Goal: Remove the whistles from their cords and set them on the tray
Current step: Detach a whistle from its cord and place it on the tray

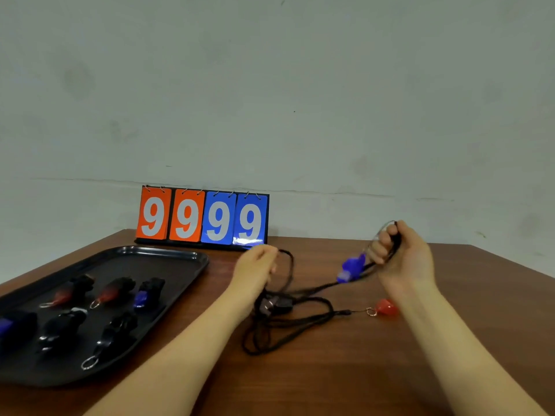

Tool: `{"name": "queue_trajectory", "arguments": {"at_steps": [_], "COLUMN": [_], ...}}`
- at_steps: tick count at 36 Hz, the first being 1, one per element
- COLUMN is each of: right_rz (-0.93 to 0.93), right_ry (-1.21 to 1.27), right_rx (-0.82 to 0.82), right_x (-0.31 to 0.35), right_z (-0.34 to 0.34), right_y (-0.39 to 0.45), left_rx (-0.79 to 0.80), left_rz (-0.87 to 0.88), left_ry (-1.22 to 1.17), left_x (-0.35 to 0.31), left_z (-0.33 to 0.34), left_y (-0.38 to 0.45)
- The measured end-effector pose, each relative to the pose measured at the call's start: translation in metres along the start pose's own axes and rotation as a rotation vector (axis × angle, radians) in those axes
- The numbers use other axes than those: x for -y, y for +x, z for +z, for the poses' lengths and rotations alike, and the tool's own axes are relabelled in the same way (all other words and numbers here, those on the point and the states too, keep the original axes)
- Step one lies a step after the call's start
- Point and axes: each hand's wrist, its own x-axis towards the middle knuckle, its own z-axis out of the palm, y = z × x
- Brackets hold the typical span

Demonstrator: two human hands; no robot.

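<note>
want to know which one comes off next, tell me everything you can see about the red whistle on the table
The red whistle is small, rounded and glossy, plastic by the look of it. It lies on the brown table, just left of the right forearm, and neither hand touches it. A small metal ring at its left end joins it to a thin link and a black cord that runs left into the tangled pile, so it is still attached. Motion blur hides its mouthpiece and finer details.
</note>
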Motion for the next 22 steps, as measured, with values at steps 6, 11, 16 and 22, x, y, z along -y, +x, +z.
{"name": "queue_trajectory", "arguments": {"at_steps": [6,11,16,22], "right_rz": [-0.078,-0.105,-0.035,-0.110], "right_ry": [-0.370,-0.585,-1.142,-1.993], "right_rx": [-0.275,-0.445,-0.322,-0.086], "right_x": [0.001,0.002,-0.012,-0.031], "right_z": [-0.017,-0.027,-0.042,-0.040], "right_y": [0.005,0.009,0.017,0.008], "left_rx": [-0.208,-0.302,-0.261,-0.152], "left_rz": [-0.047,0.017,0.067,0.059], "left_ry": [-0.311,-0.270,-0.254,-0.306], "left_x": [-0.007,-0.007,-0.012,-0.020], "left_z": [-0.021,-0.026,-0.023,-0.017], "left_y": [0.007,0.006,-0.001,-0.004]}}
